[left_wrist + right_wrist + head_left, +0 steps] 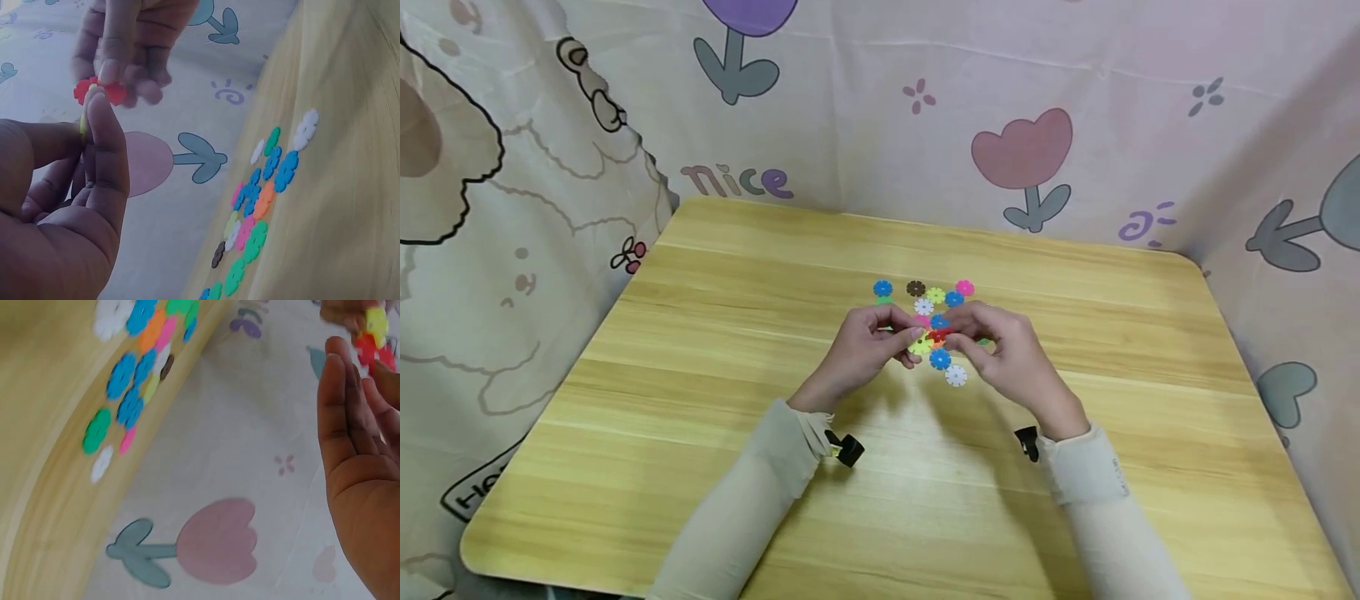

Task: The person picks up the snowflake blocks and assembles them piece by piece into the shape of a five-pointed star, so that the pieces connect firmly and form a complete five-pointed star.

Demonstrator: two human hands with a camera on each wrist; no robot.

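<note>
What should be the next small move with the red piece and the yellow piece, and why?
Probably press the red snowflake piece a little further onto the yellow piece. The right hand pinches the red one, the left hand pinches the yellow one, and they meet edge to edge above the table; whether the slots are seated cannot be told.

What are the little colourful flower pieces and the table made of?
The flower pieces look like plastic: thin, flat discs in bright solid colours, with notched edges. The red piece and the yellow piece, pinched between the right hand and left hand, look the same. The table looks like pale wood or wood-look laminate, grain lines showing, fairly smooth.
</note>
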